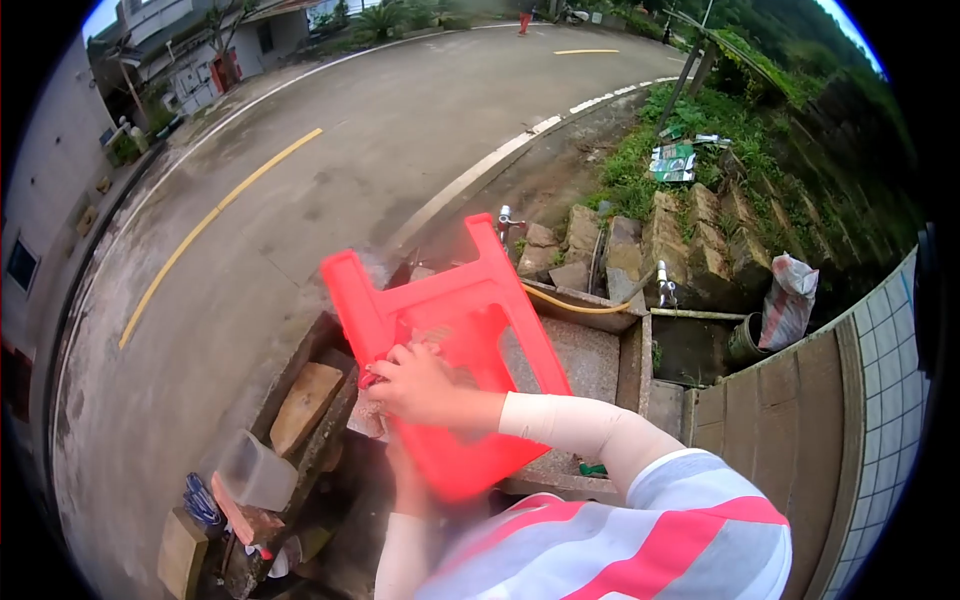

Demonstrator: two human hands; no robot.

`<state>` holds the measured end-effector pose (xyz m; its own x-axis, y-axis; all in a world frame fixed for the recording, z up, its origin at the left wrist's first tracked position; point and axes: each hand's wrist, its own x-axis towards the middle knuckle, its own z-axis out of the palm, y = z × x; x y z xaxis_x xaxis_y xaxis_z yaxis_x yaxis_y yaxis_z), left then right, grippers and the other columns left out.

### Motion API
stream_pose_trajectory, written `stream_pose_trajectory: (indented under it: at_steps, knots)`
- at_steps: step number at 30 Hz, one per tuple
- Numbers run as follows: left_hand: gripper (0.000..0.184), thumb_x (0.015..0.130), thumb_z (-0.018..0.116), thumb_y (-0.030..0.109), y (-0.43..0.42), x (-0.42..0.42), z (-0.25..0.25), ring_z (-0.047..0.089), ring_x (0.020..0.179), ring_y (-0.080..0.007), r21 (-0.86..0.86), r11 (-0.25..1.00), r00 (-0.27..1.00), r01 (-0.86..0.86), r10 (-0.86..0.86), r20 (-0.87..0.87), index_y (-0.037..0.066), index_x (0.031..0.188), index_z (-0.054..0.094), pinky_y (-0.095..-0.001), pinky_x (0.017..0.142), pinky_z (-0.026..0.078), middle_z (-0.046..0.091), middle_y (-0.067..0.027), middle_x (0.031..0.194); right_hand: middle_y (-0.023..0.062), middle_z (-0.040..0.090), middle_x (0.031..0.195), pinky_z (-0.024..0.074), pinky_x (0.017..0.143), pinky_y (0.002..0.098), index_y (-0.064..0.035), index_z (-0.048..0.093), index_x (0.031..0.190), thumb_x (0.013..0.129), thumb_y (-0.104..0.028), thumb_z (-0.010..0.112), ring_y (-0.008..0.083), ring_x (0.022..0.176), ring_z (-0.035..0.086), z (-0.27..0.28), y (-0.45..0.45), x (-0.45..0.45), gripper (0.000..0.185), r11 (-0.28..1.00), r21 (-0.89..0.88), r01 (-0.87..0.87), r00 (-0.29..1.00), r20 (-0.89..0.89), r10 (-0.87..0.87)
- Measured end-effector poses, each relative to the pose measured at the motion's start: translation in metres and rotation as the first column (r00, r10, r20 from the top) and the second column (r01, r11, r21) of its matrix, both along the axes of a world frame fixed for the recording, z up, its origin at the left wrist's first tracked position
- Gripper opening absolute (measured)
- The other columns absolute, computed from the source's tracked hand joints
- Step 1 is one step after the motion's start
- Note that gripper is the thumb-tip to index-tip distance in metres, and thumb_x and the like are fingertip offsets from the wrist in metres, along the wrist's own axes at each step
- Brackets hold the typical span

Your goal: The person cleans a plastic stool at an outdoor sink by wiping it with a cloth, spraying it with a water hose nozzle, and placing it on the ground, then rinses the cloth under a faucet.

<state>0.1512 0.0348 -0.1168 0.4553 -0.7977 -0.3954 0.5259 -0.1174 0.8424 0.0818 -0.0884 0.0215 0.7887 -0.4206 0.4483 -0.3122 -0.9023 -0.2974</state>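
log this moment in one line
red stool: tilted, legs pointing away | right hand: against stool | left hand: partly hidden by stool | yellow hose: at basin rim

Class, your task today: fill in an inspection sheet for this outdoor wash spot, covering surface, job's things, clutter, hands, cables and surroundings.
Surface: speckled basin, partly hidden by the stool.
Job's things: red stool, tilted, its legs pointing away from the wearer.
Clutter: clear tub, blue bundle and stone block on the left; pale sack on the right.
Hands: right hand on the stool, fingers bent; left hand low beside it, largely hidden; grip unclear for both.
Cables: nothing seen; a yellow hose crosses by the basin's far side.
Surroundings: paved road beyond, tiled wall at right.
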Motion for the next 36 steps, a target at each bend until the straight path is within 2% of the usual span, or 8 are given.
stream_pose_trajectory:
  at_steps: [2, 7, 16, 21, 26, 30, 32, 36]
  knots:
    - [0.06, 0.096, 0.046, 0.048, -0.006, -0.011, 0.074, 0.062, 0.101, -0.0195, -0.022, 0.998, 0.953, -0.055, 0.045, -0.3, -0.001, 0.131, 0.046, -0.0348, 0.086, 0.053, 0.059, -0.0106, 0.12, 0.0013, 0.06, 0.104, 0.0395, 0.081, 0.0408, -0.019, 0.07, 0.095, 0.074, -0.021, 0.07, 0.0228, 0.096, 0.051, 0.025, 0.0, -0.025, 0.021, 0.98, 0.195, 0.041, 0.981, 0.18, -0.077]
    - [0.052, 0.101, 0.04, 0.041, 0.006, 0.01, 0.135, 0.061, 0.1, -0.0199, 0.028, 1.0, 0.997, 0.0, 0.002, -0.071, -0.006, 0.12, 0.052, -0.0337, 0.088, 0.051, 0.06, -0.0127, 0.117, 0.005, 0.06, 0.098, 0.0444, 0.084, 0.0303, -0.004, 0.064, 0.108, 0.084, -0.009, 0.066, 0.0161, 0.094, 0.056, 0.075, -0.024, -0.096, 0.025, 0.578, 0.778, -0.248, 0.723, 0.545, -0.423]
    - [0.029, 0.088, 0.066, 0.021, 0.023, 0.04, 0.283, 0.06, 0.084, -0.0106, -0.042, 0.93, 0.868, 0.365, -0.324, 0.375, -0.003, 0.102, 0.058, -0.0263, 0.077, 0.048, 0.065, -0.0069, 0.094, 0.0013, 0.066, 0.097, 0.0483, 0.072, 0.0222, -0.0004, 0.062, 0.113, 0.088, -0.008, 0.064, 0.0058, 0.082, 0.059, 0.049, -0.027, -0.233, 0.026, 0.516, 0.826, -0.228, 0.385, 0.563, -0.731]
    - [0.05, 0.078, 0.075, 0.039, 0.002, 0.034, 0.252, 0.064, 0.075, -0.0224, 0.384, 0.857, 0.354, 0.343, -0.497, 0.792, -0.005, 0.094, 0.059, -0.0333, 0.068, 0.049, 0.066, -0.0157, 0.082, 0.0016, 0.066, 0.098, 0.0482, 0.072, 0.0226, -0.0006, 0.062, 0.114, 0.089, -0.01, 0.064, 0.0063, 0.083, 0.059, 0.002, -0.004, -0.267, 0.028, 0.409, 0.887, -0.215, 0.311, 0.459, -0.832]
    - [0.062, 0.072, 0.072, 0.054, -0.006, -0.008, 0.219, 0.063, 0.076, -0.0405, 0.654, 0.725, -0.232, 0.216, -0.613, 0.755, -0.004, 0.087, 0.058, -0.0486, 0.067, 0.049, 0.064, -0.0245, 0.077, -0.0001, 0.063, 0.085, 0.0444, 0.055, 0.0204, -0.0026, 0.06, 0.114, 0.09, -0.012, 0.063, 0.0041, 0.066, 0.054, -0.032, 0.016, -0.278, 0.026, 0.347, 0.912, -0.218, 0.263, 0.397, -0.879]
    - [0.061, 0.073, 0.071, 0.053, -0.001, -0.04, 0.207, 0.063, 0.07, -0.0422, 0.669, 0.712, -0.293, 0.213, -0.607, 0.739, -0.005, 0.086, 0.057, -0.0498, 0.063, 0.049, 0.063, -0.0262, 0.07, 0.0047, 0.06, 0.102, 0.0461, 0.059, 0.0261, -0.0037, 0.063, 0.109, 0.086, -0.009, 0.066, 0.0143, 0.073, 0.057, -0.031, 0.035, -0.252, 0.024, 0.528, 0.844, 0.095, 0.346, 0.47, -0.812]
    - [0.06, 0.074, 0.071, 0.052, 0.0, -0.051, 0.206, 0.063, 0.068, -0.0426, 0.666, 0.72, -0.309, 0.192, -0.6, 0.738, -0.005, 0.085, 0.056, -0.0499, 0.061, 0.049, 0.062, -0.0262, 0.068, 0.0082, 0.057, 0.113, 0.0458, 0.076, 0.035, -0.0054, 0.066, 0.105, 0.079, -0.008, 0.07, 0.0248, 0.093, 0.056, -0.056, 0.037, -0.235, 0.026, 0.735, 0.446, 0.51, 0.535, 0.504, -0.678]
    - [0.058, 0.074, 0.072, 0.049, 0.016, -0.063, 0.2, 0.062, 0.067, -0.0431, 0.594, 0.764, -0.246, 0.253, -0.543, 0.803, -0.006, 0.084, 0.056, -0.0489, 0.06, 0.049, 0.062, -0.0262, 0.067, 0.0082, 0.058, 0.116, 0.0378, 0.083, 0.0392, -0.0122, 0.07, 0.1, 0.071, -0.011, 0.072, 0.027, 0.103, 0.052, -0.009, 0.073, -0.185, 0.029, 0.888, 0.323, 0.329, 0.687, 0.563, -0.459]
